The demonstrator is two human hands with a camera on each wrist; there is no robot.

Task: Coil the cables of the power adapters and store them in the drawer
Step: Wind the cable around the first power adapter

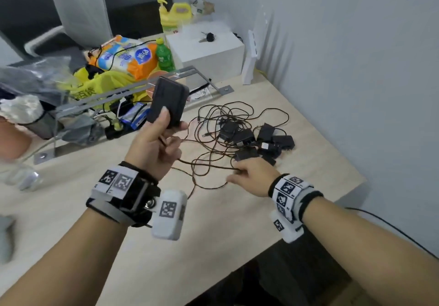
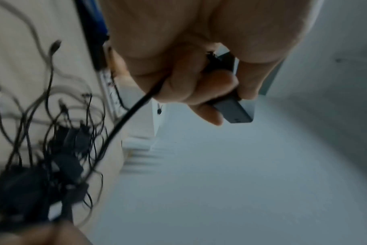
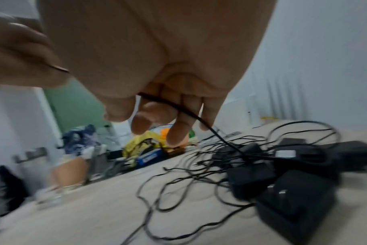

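Note:
My left hand (image 1: 155,143) grips a black power adapter (image 1: 167,101) raised above the wooden table (image 1: 213,222); the left wrist view shows the fingers (image 2: 178,82) curled round the adapter (image 2: 237,112) and its cable (image 2: 126,119) hanging down. That cable runs to a tangle of thin black cables (image 1: 225,120) and a pile of several black adapters (image 1: 261,142) at the table's right. My right hand (image 1: 249,175) is low over the table just in front of the pile and pinches a cable (image 3: 191,114) between thumb and fingers (image 3: 176,132). No drawer is in view.
A grey metal rail (image 1: 133,87) crosses the table's far side, with a yellow bag (image 1: 99,85), a tissue pack (image 1: 128,56), a green bottle (image 1: 164,56) and a white box (image 1: 206,49) behind it. The wall stands close on the right. A clear bottle (image 1: 21,177) lies at the left.

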